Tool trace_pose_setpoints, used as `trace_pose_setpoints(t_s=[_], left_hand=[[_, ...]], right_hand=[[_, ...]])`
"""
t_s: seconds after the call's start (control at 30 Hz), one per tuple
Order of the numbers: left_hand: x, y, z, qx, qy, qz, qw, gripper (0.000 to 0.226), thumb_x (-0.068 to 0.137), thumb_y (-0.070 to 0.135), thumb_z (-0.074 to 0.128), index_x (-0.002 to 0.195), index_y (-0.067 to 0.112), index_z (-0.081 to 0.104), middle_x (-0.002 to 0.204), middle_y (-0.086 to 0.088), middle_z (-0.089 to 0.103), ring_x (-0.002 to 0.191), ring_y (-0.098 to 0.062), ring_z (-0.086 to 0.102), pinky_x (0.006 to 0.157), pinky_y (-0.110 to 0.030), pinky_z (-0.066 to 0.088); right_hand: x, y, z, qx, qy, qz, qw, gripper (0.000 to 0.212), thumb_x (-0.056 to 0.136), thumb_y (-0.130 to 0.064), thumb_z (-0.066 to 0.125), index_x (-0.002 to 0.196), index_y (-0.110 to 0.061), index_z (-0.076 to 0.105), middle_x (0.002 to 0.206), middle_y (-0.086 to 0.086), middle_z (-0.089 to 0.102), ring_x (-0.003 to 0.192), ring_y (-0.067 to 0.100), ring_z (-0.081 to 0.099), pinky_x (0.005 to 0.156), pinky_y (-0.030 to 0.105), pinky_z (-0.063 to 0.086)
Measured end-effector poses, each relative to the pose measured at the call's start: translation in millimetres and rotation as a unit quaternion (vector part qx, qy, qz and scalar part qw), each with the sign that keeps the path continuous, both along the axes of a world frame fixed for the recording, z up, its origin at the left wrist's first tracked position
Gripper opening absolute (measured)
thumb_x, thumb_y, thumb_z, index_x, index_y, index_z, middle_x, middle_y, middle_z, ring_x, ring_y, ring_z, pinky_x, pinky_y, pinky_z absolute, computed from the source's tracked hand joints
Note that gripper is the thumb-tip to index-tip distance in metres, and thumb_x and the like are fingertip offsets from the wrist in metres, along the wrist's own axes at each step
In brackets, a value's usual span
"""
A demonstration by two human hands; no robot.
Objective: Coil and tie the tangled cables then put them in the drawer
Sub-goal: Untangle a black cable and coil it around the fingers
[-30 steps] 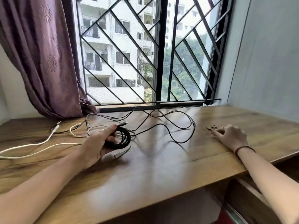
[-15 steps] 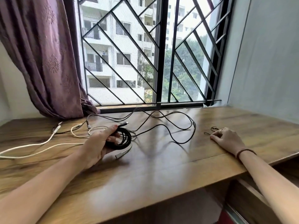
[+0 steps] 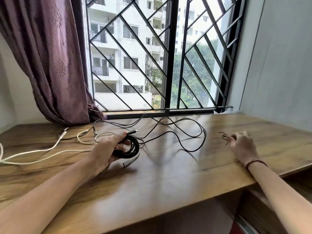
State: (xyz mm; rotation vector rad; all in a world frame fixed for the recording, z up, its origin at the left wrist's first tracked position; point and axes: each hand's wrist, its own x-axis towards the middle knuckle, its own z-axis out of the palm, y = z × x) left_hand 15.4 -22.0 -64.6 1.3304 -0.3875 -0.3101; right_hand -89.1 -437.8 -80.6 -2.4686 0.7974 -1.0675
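Note:
On the wooden desk (image 3: 168,174), my left hand (image 3: 108,149) grips a coiled black cable (image 3: 133,147), with one plug sticking out above my fingers and a silver plug hanging below. A second thin black cable (image 3: 185,132) sprawls in loose loops across the middle of the desk. A white cable (image 3: 42,152) trails off to the left. My right hand (image 3: 243,146) rests on the desk at the right, its fingertips pinching a small dark twist tie (image 3: 223,136).
A purple curtain (image 3: 50,65) hangs at the back left. A barred window (image 3: 160,56) runs along the desk's far edge, and a grey wall (image 3: 278,65) closes the right side. Below the desk's front right edge is a lower wooden surface (image 3: 256,208).
My right hand has slid a little toward me and closed its fingertips on the twist tie. My left hand keeps its grip on the black coil in the same place.

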Motion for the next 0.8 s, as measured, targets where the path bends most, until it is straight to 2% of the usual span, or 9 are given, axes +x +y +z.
trace_pose_setpoints(t_s=[0.1, 0.17, 0.27, 0.37, 0.47, 0.53, 0.6, 0.67, 0.8], left_hand=[[-0.2, 0.8, -0.7, 0.000, 0.000, 0.002, 1.000, 0.034, 0.097, 0.030, 0.049, 0.088, 0.000, 0.063, 0.049, 0.003, 0.035, 0.057, -0.012, 0.047, 0.072, -0.029, 0.050], [-0.3, 1.3, -0.4, -0.003, 0.000, 0.004, 1.000, 0.034, 0.097, 0.031, 0.049, 0.090, 0.000, 0.062, 0.049, 0.004, 0.037, 0.058, -0.012, 0.048, 0.077, -0.032, 0.049], [-1.6, 1.1, 2.1, -0.003, -0.008, 0.018, 1.000, 0.029, 0.097, 0.030, 0.049, 0.090, 0.004, 0.058, 0.046, 0.006, 0.041, 0.053, -0.009, 0.050, 0.084, -0.037, 0.047], [-1.8, 1.3, 4.2, 0.002, -0.018, 0.038, 0.999, 0.026, 0.098, 0.030, 0.048, 0.091, 0.007, 0.057, 0.043, 0.009, 0.045, 0.046, -0.004, 0.051, 0.082, -0.036, 0.047], [1.2, 4.1, 2.6, 0.015, -0.046, 0.052, 0.998, 0.031, 0.098, 0.034, 0.047, 0.091, 0.006, 0.059, 0.043, 0.010, 0.046, 0.050, -0.006, 0.048, 0.077, -0.033, 0.042], [2.6, 6.6, 2.8, 0.019, -0.074, 0.057, 0.995, 0.034, 0.098, 0.037, 0.046, 0.094, 0.006, 0.060, 0.044, 0.011, 0.042, 0.047, -0.005, 0.042, 0.062, -0.020, 0.041], [5.3, 9.3, 3.5, 0.014, -0.107, 0.064, 0.992, 0.031, 0.097, 0.038, 0.046, 0.085, 0.012, 0.055, 0.046, 0.010, 0.041, 0.038, -0.002, 0.037, 0.041, -0.013, 0.034], [11.3, 12.6, 4.3, 0.005, -0.120, 0.093, 0.988, 0.026, 0.095, 0.041, 0.049, 0.084, 0.017, 0.049, 0.051, 0.009, 0.043, 0.044, -0.004, 0.040, 0.046, -0.020, 0.035], [21.8, 20.2, 2.6, -0.022, -0.149, 0.138, 0.979, 0.031, 0.091, 0.043, 0.056, 0.107, 0.017, 0.047, 0.060, 0.008, 0.054, 0.059, -0.007, 0.053, 0.070, -0.036, 0.047]], right_hand=[[-5.8, 24.1, 13.5, -0.034, -0.103, 0.030, 0.994, 0.017, 0.089, -0.010, 0.062, 0.099, 0.003, 0.067, 0.107, 0.027, 0.055, 0.095, 0.040, 0.057, 0.091, 0.037, 0.042], [-4.8, 50.8, 25.4, -0.054, -0.155, 0.074, 0.984, 0.015, 0.089, -0.010, 0.063, 0.095, 0.002, 0.068, 0.098, 0.024, 0.061, 0.082, 0.037, 0.063, 0.086, 0.037, 0.045], [-1.9, 102.3, 41.5, 0.011, -0.191, 0.205, 0.960, 0.003, 0.090, -0.012, 0.062, 0.088, -0.012, 0.063, 0.075, 0.006, 0.069, 0.067, 0.020, 0.070, 0.072, 0.028, 0.054], [6.3, 152.0, 53.3, 0.104, -0.154, 0.330, 0.926, 0.013, 0.090, -0.014, 0.062, 0.081, -0.022, 0.060, 0.072, 0.001, 0.070, 0.068, 0.015, 0.072, 0.070, 0.027, 0.056], [18.2, 195.7, 62.2, 0.192, -0.112, 0.436, 0.872, 0.012, 0.087, -0.008, 0.065, 0.078, -0.017, 0.063, 0.067, 0.001, 0.067, 0.063, 0.016, 0.068, 0.067, 0.027, 0.058], [27.1, 217.3, 65.8, 0.231, -0.078, 0.487, 0.839, 0.008, 0.084, -0.006, 0.067, 0.081, -0.013, 0.067, 0.067, 0.001, 0.067, 0.060, 0.011, 0.066, 0.066, 0.026, 0.058], [37.5, 233.8, 69.9, 0.220, -0.031, 0.499, 0.838, 0.007, 0.081, -0.007, 0.072, 0.082, -0.014, 0.071, 0.070, 0.004, 0.070, 0.062, 0.012, 0.066, 0.072, 0.032, 0.059], [48.8, 248.0, 75.4, 0.200, 0.007, 0.490, 0.848, 0.003, 0.079, -0.007, 0.074, 0.080, -0.010, 0.074, 0.072, 0.012, 0.071, 0.065, 0.016, 0.066, 0.076, 0.039, 0.059], [67.7, 270.9, 84.7, 0.197, 0.026, 0.485, 0.852, 0.005, 0.077, -0.007, 0.075, 0.082, -0.005, 0.076, 0.078, 0.021, 0.072, 0.066, 0.017, 0.064, 0.080, 0.043, 0.058]])
